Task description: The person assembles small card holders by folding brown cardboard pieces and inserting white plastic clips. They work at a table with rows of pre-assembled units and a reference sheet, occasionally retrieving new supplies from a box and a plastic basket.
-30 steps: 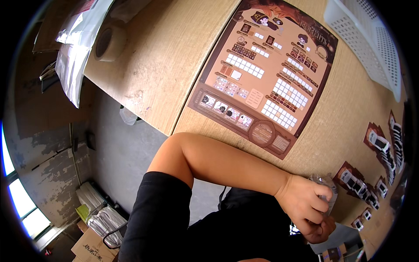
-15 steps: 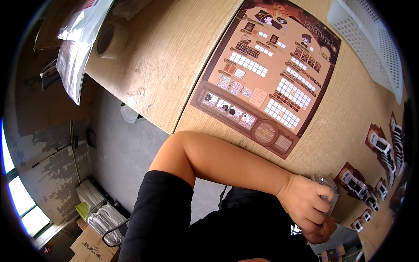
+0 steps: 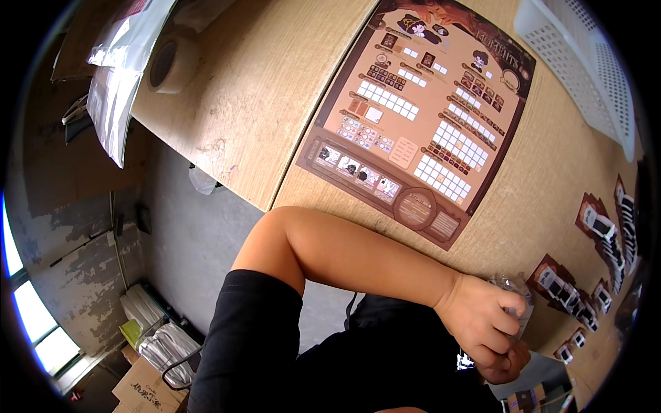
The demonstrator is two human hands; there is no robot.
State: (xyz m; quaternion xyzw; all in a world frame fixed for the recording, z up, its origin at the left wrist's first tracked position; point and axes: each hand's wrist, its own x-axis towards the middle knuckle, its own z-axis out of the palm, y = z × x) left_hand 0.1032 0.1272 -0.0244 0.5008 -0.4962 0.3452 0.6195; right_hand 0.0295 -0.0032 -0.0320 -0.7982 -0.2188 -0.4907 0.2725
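Note:
My left forearm reaches across the front edge of the wooden table (image 3: 330, 196) to the right. At its end my left hand (image 3: 478, 320) is closed, knuckles up, against crinkled clear plastic (image 3: 509, 283) that shows just past its fingers. Directly below, my right hand (image 3: 508, 365) is partly visible with its fingers curled in. The left hand covers much of it, and what it holds, if anything, is hidden. A large brown printed sheet (image 3: 406, 148) with rows of small white squares lies flat beyond my forearm.
A white perforated plastic basket (image 3: 578, 76) stands at the far right. Rows of small dark cards with white parts (image 3: 564, 292) line the table's right side. At the back left are a roll of tape (image 3: 172, 65) and a silvery plastic bag (image 3: 113, 89). A cardboard box (image 3: 148, 389) sits lower left.
The view has shifted very slightly, so the sheet appears a little further left. Both hands keep the same closed pose at the same spot.

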